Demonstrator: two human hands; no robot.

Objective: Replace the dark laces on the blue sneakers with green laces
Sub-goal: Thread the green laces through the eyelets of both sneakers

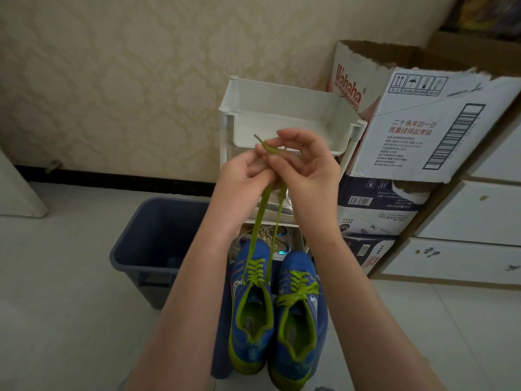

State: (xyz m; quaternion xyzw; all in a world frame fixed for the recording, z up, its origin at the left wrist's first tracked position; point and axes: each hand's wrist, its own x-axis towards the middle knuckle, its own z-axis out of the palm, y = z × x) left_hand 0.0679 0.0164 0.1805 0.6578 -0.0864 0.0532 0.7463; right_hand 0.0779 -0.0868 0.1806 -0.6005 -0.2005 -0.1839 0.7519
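Head: left hand (242,176), right hand (307,165) pinch green lace (258,218) before white rack (287,89).

head view, sole camera: worn on the person's head, wide-angle, facing forward and steeply down. near: left hand (245,172) and right hand (308,165) with green flat lace (258,218), mid-frame. below them: blue fabric sneakers (296,268); pale tiled floor (56,277) either side. far: beige patterned wallpaper wall (112,80), upper left.
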